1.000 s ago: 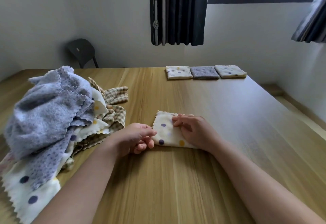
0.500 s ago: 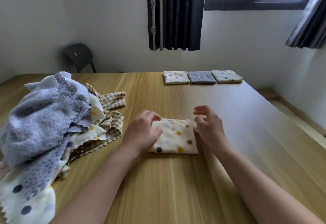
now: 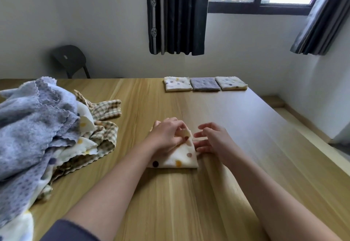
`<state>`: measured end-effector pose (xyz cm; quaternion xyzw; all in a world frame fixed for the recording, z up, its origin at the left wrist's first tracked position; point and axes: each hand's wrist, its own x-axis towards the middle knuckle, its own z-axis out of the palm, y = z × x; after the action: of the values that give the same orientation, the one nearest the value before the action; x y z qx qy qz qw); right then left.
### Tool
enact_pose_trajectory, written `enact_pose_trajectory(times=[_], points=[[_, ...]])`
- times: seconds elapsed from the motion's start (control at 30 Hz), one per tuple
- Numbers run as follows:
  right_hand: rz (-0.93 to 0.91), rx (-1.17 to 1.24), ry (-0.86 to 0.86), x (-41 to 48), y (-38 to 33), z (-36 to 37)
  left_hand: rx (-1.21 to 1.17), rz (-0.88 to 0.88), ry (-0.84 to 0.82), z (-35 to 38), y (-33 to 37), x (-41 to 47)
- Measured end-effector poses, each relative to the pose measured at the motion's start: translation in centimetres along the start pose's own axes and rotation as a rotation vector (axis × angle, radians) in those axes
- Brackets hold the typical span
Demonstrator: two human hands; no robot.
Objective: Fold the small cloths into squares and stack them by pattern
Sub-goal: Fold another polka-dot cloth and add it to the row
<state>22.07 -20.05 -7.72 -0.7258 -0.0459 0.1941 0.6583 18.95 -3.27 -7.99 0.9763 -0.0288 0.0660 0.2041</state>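
Left hand (image 3: 166, 136) pinches the far corner of the dotted cloth (image 3: 180, 157), thumb against curled fingers, with that corner raised a bit and the near edge flat on the table (image 3: 246, 146). My read: it's clamping the layers so the fold doesn't spring open, either for a last squaring or to lift it. Right hand (image 3: 214, 140) holds nothing, fingers loosely straight, tips at the cloth's right edge. Can't tell if they touch it or sit just off. It probably acts as a stop to keep the edges lined up. The cloth is already a rough square and lies just right of the unfolded pile (image 3: 37, 127), apart from it, so the working spot stays beside the supply. Well beyond the pile and off to its right, three folded stacks sit edge to edge in a row: left dotted stack (image 3: 177, 83), grey stack (image 3: 205, 84), right dotted stack (image 3: 231, 83). They're parked out of the folding zone, one spot per pattern. Which dotted stack matches this cloth isn't clear from here; check dot colours before placing. Plenty left in the pile, including a checked cloth (image 3: 106, 108) on its right side.
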Motion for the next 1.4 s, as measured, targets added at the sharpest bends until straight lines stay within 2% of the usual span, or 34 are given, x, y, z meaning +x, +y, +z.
enact_pose_trajectory(times=[0.1,0.27,0.33,0.4,0.53,0.6,0.67,0.8,0.9,0.97,1.07,1.1,1.17,1.2,1.23,1.33,1.4], points=[[-0.063,-0.102,-0.046,0.0,-0.1,0.2,-0.064,0.009,0.120,0.3,-0.3,-0.5],[-0.249,-0.489,-0.094,-0.3,0.0,1.2,-0.158,0.010,0.258,0.2,-1.0,-1.4],[-0.276,-0.507,-0.036,-0.1,0.2,1.6,-0.268,-0.033,0.336,-0.4,-1.2,-2.2],[-0.286,-0.391,-0.021,-0.1,0.5,1.6,-0.475,-0.140,0.360,-1.2,-1.8,-2.8],[-0.217,-0.034,-0.141,-0.3,1.1,1.2,-1.018,-0.346,0.229,-3.0,-3.1,-3.3],[-0.171,0.072,-0.194,-0.5,1.3,1.3,-1.207,-0.406,0.137,-3.6,-3.4,-3.5],[-0.139,0.127,-0.203,-0.8,1.3,1.6,-1.212,-0.443,0.038,-4.0,-3.5,-3.7],[-0.099,0.172,-0.177,-0.7,1.2,1.8,-1.019,-0.464,-0.127,-4.5,-3.6,-4.8],[-0.079,0.161,-0.153,-0.5,1.2,1.8,-1.019,-0.477,-0.338,-4.8,-3.6,-6.0],[-0.047,0.136,-0.105,-0.4,1.2,2.0,-0.994,-0.479,-0.420,-4.6,-3.8,-6.4],[-0.107,-0.037,0.033,-0.6,1.1,2.6,-0.944,-0.508,-0.404,-4.4,-3.5,-6.6],[-0.220,-0.165,0.123,-0.7,0.9,2.7,-0.917,-0.516,-0.387,-4.3,-3.2,-6.6],[-0.557,-0.448,0.239,-0.8,0.7,3.1,-0.860,-0.524,-0.356,-4.4,-2.9,-6.5],[-0.703,-0.558,0.215,-0.7,0.7,3.5,-0.839,-0.526,-0.350,-4.4,-2.8,-6.4],[-0.769,-0.651,0.140,-0.5,0.7,4.1,-0.830,-0.527,-0.345,-4.3,-2.7,-6.3],[-0.656,-0.877,-0.101,0.2,1.6,5.2,-0.909,-0.547,-0.326,-4.2,-2.4,-6.2],[-0.611,-1.005,-0.184,0.6,1.9,5.3,-0.971,-0.570,-0.336,-4.4,-2.5,-6.2]])
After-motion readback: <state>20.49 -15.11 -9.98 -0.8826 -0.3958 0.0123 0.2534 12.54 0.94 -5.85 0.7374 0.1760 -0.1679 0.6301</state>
